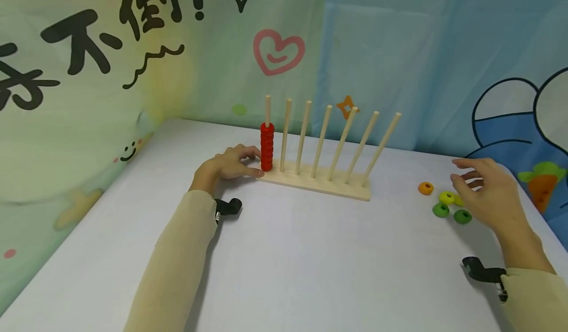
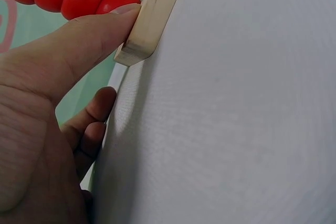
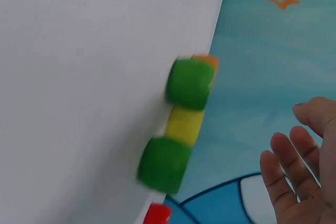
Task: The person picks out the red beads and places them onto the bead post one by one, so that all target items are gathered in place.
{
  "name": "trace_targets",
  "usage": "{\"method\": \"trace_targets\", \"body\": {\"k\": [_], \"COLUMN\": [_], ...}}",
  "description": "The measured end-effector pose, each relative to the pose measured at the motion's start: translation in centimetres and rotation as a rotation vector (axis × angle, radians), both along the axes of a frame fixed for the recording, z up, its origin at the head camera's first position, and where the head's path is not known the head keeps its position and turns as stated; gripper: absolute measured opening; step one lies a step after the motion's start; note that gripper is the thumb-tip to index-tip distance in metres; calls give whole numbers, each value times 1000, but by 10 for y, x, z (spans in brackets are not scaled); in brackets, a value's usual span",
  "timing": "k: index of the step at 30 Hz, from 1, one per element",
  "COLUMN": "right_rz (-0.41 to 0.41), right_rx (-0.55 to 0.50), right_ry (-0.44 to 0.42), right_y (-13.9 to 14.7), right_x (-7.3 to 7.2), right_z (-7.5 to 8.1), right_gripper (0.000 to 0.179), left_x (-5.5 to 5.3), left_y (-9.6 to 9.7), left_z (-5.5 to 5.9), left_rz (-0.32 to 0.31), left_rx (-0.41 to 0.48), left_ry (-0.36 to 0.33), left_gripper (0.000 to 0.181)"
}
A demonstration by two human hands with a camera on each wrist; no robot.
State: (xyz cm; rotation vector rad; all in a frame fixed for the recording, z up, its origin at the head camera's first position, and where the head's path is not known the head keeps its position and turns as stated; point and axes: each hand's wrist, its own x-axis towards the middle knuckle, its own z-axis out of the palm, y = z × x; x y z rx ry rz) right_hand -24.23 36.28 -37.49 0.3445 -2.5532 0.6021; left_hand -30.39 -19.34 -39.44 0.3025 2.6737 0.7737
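Note:
A wooden peg stand (image 1: 319, 187) has a row of several upright pegs; red beads (image 1: 266, 147) are stacked on its leftmost peg. My left hand (image 1: 228, 163) holds the stand's left end, thumb at the front corner beside the lowest red bead. In the left wrist view the thumb (image 2: 105, 32) lies on the base and the other fingers hang beyond its end. My right hand (image 1: 492, 191) hovers above loose beads at the right, fingers loosely bent, nothing between them. Below it lie an orange bead (image 1: 425, 188), yellow beads (image 1: 446, 198) and green beads (image 1: 463, 217).
A white tabletop (image 1: 310, 263) carries everything. In the right wrist view a red bead (image 3: 157, 213) lies beyond the green ones. A printed cloth backdrop (image 1: 381, 41) hangs along the table's back and sides.

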Motion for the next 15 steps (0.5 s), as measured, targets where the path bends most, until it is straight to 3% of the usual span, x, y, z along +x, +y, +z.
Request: {"method": "trace_targets", "body": {"k": [8, 15], "right_rz": [-139, -175], "right_rx": [71, 101], "right_ry": [-165, -278], "right_y": [26, 40], "right_x": [0, -6], "right_z": [-11, -19], "right_gripper": [38, 44], "left_x": [-1, -1], "left_y": [1, 0], "left_z": [-1, 1], "left_rz": [-8, 4], "left_rx": [3, 6], "left_ry": [2, -7], "left_gripper": [45, 44]}}
